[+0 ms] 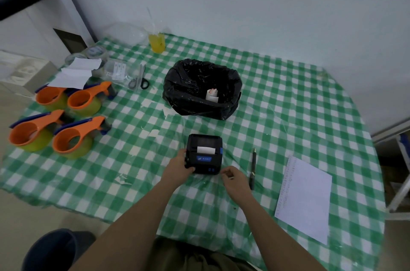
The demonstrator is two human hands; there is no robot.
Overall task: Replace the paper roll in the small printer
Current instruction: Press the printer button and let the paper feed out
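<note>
Printer steadied, lid shut.
Printer (pixel 204 154) is gripped by left hand (pixel 178 167) at its left edge; right hand (pixel 233 178), loosely curled and empty, sits just right of it.

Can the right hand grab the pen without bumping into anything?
Probably yes. The right hand hovers empty just beside the pen, which lies alone on the tablecloth. Nothing sits between them; the printer is on the hand's other side.

Setting: home packing station | Evidence: checked tablecloth (pixel 277 93) on table; four tape dispensers (pixel 60 119); scissors (pixel 138 82); small printer (pixel 204 153); bin bag (pixel 202 88); plain white wall (pixel 244 0).
</note>
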